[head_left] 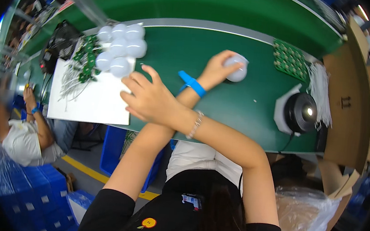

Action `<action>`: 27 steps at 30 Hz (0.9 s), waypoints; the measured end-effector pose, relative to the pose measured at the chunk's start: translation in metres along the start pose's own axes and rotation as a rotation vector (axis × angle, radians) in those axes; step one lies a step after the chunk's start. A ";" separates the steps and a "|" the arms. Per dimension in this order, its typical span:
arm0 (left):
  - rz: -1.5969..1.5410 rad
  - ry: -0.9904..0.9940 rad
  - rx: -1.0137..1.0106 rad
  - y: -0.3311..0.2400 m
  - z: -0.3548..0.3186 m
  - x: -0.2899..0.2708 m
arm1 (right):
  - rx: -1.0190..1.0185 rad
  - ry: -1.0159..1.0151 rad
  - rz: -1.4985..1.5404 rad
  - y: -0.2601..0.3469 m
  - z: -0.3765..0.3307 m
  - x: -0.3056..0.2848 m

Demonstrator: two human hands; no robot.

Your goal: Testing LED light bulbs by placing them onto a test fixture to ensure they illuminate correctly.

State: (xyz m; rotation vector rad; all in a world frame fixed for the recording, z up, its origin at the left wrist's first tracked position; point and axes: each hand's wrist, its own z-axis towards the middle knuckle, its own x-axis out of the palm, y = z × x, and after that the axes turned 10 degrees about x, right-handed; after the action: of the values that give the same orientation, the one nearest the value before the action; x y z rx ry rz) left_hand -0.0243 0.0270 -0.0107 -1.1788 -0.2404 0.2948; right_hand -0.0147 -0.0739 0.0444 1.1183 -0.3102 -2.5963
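Observation:
My forearms are crossed, the right one lying over the left. My left hand [217, 70], above a blue wristband, reaches to the right and grips a round white bulb cover [238, 69] over the green tabletop. On the left side, my right hand [149, 97] hovers over the edge of a white board [100, 103] with its fingers apart and nothing visible in them. Just beyond those fingers sits a cluster of several white bulb covers [119, 67]. Small green circuit boards with white wires [84, 60] lie beside that cluster.
A green circuit-board panel [289, 59] and a bundle of white wires [320, 92] lie at the right. Near them stands a black round device with a light [300, 112]. A cardboard box [349, 103] borders the right side. Another person [29, 139] works at the left.

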 end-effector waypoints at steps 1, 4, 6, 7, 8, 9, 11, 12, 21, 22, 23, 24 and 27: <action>-0.298 -0.024 -0.097 0.001 -0.001 0.001 | 0.009 -0.033 0.017 -0.002 -0.016 -0.015; -0.673 -0.095 -0.262 0.002 -0.005 0.003 | 0.085 -0.167 -0.049 -0.028 -0.061 -0.058; -0.201 0.044 0.358 0.000 -0.016 0.004 | 0.166 -0.343 -0.197 -0.058 -0.080 -0.080; -0.531 -0.030 -0.064 0.001 -0.011 0.004 | 0.223 -0.440 -0.277 -0.072 -0.085 -0.088; -0.850 -0.065 -0.394 0.000 -0.006 0.002 | 0.353 -0.465 -0.259 -0.087 -0.087 -0.093; -0.839 -0.031 -0.312 -0.001 -0.006 0.004 | 0.456 -0.522 -0.247 -0.100 -0.089 -0.098; -0.879 -0.044 -0.325 -0.003 -0.003 0.005 | 0.588 -0.446 -0.085 -0.119 -0.091 -0.103; -0.860 -0.080 -0.331 -0.005 -0.002 0.006 | 0.639 -0.381 -0.020 -0.123 -0.092 -0.103; -0.735 -0.029 -0.402 -0.019 -0.009 0.012 | 0.563 -0.463 0.037 -0.114 -0.094 -0.103; -0.738 -0.033 -0.414 -0.020 -0.011 0.013 | 0.600 -0.447 0.042 -0.110 -0.097 -0.108; -0.696 0.013 -0.392 -0.021 -0.011 0.014 | 0.453 -0.553 0.078 -0.113 -0.092 -0.107; -0.655 0.063 -0.364 -0.021 -0.010 0.015 | 0.295 -0.647 0.102 -0.114 -0.088 -0.107; -0.634 0.058 -0.361 -0.019 -0.011 0.014 | 0.591 -0.646 0.333 -0.111 -0.088 -0.109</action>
State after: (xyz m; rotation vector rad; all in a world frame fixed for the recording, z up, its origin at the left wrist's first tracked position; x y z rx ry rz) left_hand -0.0056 0.0155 0.0038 -1.3953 -0.6163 -0.3529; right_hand 0.1009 0.0609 0.0242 0.2634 -1.3396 -2.5303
